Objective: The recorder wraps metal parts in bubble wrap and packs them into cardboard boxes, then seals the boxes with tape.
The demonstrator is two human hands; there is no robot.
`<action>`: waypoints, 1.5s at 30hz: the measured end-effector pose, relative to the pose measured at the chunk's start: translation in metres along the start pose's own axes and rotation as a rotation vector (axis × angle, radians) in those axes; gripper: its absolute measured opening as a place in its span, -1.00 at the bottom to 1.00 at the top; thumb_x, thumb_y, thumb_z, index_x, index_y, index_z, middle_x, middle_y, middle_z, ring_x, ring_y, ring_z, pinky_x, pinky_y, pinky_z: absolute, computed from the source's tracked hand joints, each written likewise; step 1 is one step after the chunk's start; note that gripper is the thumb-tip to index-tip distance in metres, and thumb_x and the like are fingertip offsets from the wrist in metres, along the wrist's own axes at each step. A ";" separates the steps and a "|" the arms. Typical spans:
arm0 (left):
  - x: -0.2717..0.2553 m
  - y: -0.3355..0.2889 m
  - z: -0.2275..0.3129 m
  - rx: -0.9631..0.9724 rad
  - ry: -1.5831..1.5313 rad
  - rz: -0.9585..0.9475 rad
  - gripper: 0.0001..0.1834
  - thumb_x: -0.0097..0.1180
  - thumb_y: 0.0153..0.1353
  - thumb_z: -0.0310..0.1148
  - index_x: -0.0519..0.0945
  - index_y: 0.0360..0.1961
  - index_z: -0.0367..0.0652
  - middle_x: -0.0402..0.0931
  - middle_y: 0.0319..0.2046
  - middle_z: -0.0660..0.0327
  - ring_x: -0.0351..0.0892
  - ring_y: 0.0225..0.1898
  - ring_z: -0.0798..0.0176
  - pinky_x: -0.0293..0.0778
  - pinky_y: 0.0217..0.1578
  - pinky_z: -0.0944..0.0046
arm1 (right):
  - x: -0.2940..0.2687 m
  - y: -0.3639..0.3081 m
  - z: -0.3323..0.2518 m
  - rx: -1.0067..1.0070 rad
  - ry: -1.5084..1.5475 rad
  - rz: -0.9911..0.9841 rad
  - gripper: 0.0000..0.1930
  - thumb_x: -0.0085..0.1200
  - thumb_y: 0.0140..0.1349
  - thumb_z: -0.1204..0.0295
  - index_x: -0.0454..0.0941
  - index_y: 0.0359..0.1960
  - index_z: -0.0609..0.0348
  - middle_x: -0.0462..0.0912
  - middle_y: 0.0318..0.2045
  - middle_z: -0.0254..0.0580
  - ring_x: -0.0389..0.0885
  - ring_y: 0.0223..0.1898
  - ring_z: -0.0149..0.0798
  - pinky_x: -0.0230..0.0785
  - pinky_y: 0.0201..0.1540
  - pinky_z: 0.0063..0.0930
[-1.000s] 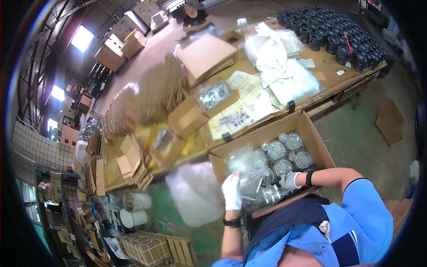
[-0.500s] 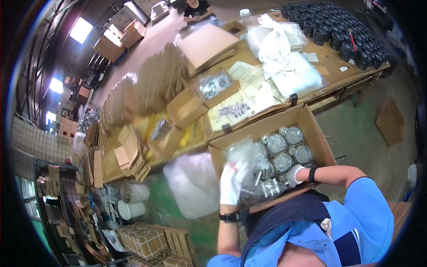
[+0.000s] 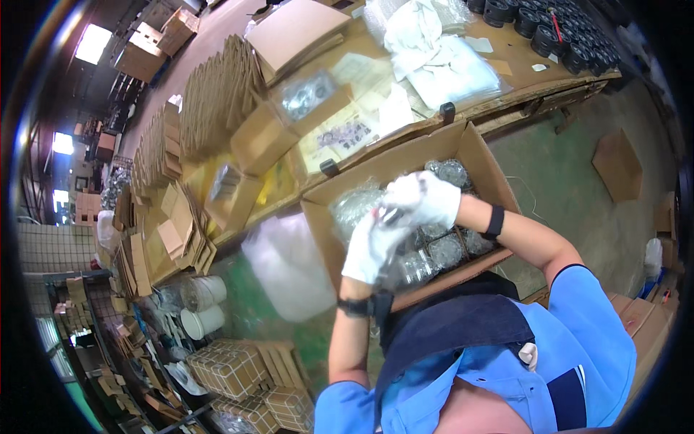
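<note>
Both white-gloved hands meet above an open cardboard box [image 3: 497, 170]. My left hand [image 3: 371, 249] is closed around a small shiny metal part [image 3: 389, 215]; its exact kind is hidden by the fingers. Against it, my right hand [image 3: 428, 199] has its fingers curled in, and what they grip cannot be made out. Inside the box, several round metal parts wrapped in clear plastic [image 3: 444, 252] sit in cardboard-divided cells. Crumpled clear plastic wrap [image 3: 354, 206] lies at the box's left side, next to my left hand.
Beyond the box runs a wooden table [image 3: 520, 101] with folded cardboard sheets [image 3: 217, 94], small open cartons [image 3: 264, 137], papers [image 3: 336, 137], white cloths [image 3: 434, 58] and rows of black cylindrical parts [image 3: 546, 40]. A translucent plastic sheet [image 3: 289, 267] hangs left of the box. White buckets [image 3: 202, 318] stand farther left.
My right hand has left the box's near right side and come up to meet my left hand. The view has shifted, so the table sits higher and farther left.
</note>
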State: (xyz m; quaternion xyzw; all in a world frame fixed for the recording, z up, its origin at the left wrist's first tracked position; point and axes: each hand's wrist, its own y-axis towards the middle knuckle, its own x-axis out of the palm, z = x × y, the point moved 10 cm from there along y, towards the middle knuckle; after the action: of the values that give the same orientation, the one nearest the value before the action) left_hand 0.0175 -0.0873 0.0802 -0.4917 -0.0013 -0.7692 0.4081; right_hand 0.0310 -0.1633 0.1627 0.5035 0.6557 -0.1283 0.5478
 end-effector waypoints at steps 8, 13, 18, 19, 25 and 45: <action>-0.004 -0.025 -0.017 -0.003 0.181 0.118 -0.66 0.10 0.25 -0.30 0.51 0.00 -0.23 0.53 -0.02 0.14 0.52 -0.07 0.27 0.47 -0.16 0.36 | 0.043 -0.059 0.079 0.846 1.071 0.192 -0.55 0.10 0.26 0.04 0.60 -0.08 0.19 0.64 -0.15 -0.27 0.49 -0.30 -0.45 0.39 -0.22 -0.52; -0.019 -0.008 0.000 0.118 0.465 -0.016 -0.67 0.12 0.24 -0.33 0.51 -0.01 -0.25 0.56 -0.05 0.14 0.51 -0.04 0.27 0.43 -0.10 0.34 | 0.083 -0.066 0.004 1.001 1.568 -0.390 -0.48 0.00 0.31 0.00 0.52 0.10 0.16 0.57 0.00 -0.29 0.48 -0.15 -0.43 0.32 -0.09 -0.59; -0.020 -0.005 -0.026 -0.058 -0.140 0.135 -0.62 0.07 0.27 -0.38 0.42 0.06 -0.35 0.54 -0.05 0.03 0.52 -0.02 0.14 0.52 -0.05 0.18 | 0.095 -0.082 0.050 1.000 1.501 -0.127 -0.57 -0.01 0.36 0.21 0.48 0.07 0.35 0.53 0.09 -0.16 0.45 0.09 -0.41 0.25 0.14 -0.61; -0.038 -0.013 -0.031 -0.040 -0.138 0.151 -0.62 0.07 0.27 -0.38 0.42 0.06 -0.35 0.54 -0.05 0.03 0.52 -0.02 0.14 0.52 -0.05 0.18 | 0.096 -0.077 0.045 0.983 1.513 -0.145 -0.57 -0.01 0.36 0.21 0.48 0.07 0.35 0.53 0.09 -0.16 0.45 0.09 -0.41 0.25 0.14 -0.61; -0.010 0.011 -0.012 0.153 0.112 0.017 -0.58 0.06 0.26 -0.38 0.41 0.07 -0.45 0.45 0.09 -0.03 0.44 0.12 0.10 0.30 0.22 0.10 | 0.129 -0.111 0.063 1.074 1.514 -0.007 -0.64 -0.05 0.36 0.27 0.53 -0.01 0.32 0.63 -0.10 -0.20 0.55 -0.10 -0.38 0.40 -0.05 -0.48; -0.004 0.010 -0.050 -0.176 1.973 -0.118 -0.49 0.16 0.00 -0.05 0.60 -0.08 -0.15 0.62 -0.26 -0.04 0.62 -0.21 -0.05 0.51 -0.14 0.10 | 0.138 -0.108 0.043 0.785 0.960 -0.668 -0.49 0.06 0.23 -0.03 0.60 0.01 0.11 0.64 -0.06 -0.07 0.53 -0.02 -0.24 0.28 0.09 -0.43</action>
State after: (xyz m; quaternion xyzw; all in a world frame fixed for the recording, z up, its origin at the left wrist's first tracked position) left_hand -0.0136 -0.1112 0.0470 0.3411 0.3715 -0.8504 0.1495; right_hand -0.0158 -0.1720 -0.0119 0.4367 0.8498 -0.2803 -0.0929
